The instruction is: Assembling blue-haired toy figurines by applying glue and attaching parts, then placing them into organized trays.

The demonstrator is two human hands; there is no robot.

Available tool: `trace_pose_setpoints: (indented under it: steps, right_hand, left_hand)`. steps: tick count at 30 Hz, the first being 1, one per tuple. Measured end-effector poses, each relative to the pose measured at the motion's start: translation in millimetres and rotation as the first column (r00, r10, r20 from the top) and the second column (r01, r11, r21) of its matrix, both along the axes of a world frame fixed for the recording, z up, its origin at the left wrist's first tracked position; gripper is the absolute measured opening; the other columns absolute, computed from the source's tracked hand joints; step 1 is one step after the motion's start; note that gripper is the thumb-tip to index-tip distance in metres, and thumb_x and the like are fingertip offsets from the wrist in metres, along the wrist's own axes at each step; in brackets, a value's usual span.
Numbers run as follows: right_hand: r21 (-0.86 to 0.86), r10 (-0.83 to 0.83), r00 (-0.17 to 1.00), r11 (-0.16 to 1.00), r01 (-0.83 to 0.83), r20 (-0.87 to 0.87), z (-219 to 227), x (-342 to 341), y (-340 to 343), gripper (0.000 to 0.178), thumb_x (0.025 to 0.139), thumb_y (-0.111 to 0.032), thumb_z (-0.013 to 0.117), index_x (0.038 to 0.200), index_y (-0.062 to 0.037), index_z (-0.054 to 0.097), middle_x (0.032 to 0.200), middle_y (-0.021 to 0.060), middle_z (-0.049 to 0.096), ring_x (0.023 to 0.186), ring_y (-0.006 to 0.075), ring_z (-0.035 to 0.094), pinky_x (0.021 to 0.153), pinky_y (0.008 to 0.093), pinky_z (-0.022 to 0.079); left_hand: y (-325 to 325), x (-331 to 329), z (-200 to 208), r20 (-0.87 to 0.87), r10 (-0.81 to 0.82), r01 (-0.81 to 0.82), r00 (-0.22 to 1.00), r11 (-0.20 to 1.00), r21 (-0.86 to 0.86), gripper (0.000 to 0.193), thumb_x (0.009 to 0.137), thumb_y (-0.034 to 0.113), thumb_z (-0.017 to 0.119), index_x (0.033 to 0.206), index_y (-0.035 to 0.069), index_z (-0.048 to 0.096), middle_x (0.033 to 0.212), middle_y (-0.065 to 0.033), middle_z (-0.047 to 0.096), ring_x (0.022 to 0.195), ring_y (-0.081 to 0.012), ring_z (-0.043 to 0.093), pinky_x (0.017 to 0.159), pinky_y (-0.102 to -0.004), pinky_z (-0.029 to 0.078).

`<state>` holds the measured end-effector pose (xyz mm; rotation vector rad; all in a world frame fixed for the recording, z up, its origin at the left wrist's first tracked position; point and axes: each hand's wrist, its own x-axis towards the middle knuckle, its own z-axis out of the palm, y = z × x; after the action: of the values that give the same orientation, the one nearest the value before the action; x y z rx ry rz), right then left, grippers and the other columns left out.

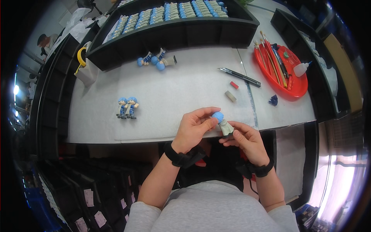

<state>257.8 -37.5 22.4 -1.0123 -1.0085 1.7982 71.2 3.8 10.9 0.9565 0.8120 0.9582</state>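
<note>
Between my two hands, just over the table's front edge, is a small figurine (pixel 225 127) with blue hair and a pale cream robe, its head up and its dark base toward me. My left hand (pixel 196 125) pinches it by the blue head. The fingers of my right hand (pixel 247 141) close around its lower end. Two similar figurines (pixel 127 108) stand side by side on the table to the left. Farther back, several more figurines (pixel 160 62) lie on their sides near the big black tray.
A black tray (pixel 174 38) of figurines in rows spans the back. On the right are a red oval dish (pixel 297 91) with brushes and a small bottle, a craft knife (pixel 240 76), a red block (pixel 234 85), a grey block (pixel 230 96) and a dark blue piece (pixel 273 100). A mug (pixel 87 74) stands left.
</note>
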Motion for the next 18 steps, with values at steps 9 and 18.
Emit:
trace_pose_setpoints:
  steps: [9,18]
  right_hand:
    - [0.191,-0.216,0.976,0.959,0.21,0.011,-7.0,-6.0,-4.2,0.033,0.079,-0.001,0.061,0.11,0.0026,0.049,0.106,0.0097,0.054,0.095,0.0142,0.053,0.081,0.0273,0.047]
    - [0.592,-0.472,0.874,0.739,0.322,0.114,-9.3,-19.7,-3.4,0.049,0.065,0.013,0.065,0.11,0.0001,0.049,0.108,0.0087,0.048,0.096,0.0156,0.052,0.085,0.0275,0.045]
  left_hand:
    - [-1.4,-0.1,3.4,0.109,-0.044,0.049,0.993,0.998,-0.045,0.029,0.084,0.002,0.054,0.113,-0.001,0.053,0.105,-0.0102,0.057,0.097,-0.0148,0.054,0.085,-0.0267,0.045]
    - [0.1,1.3,0.1,0.249,0.029,-0.015,0.968,0.998,-0.056,0.041,0.082,-0.005,0.053,0.121,0.0,0.041,0.113,-0.0148,0.05,0.106,-0.0242,0.052,0.091,-0.0326,0.045]
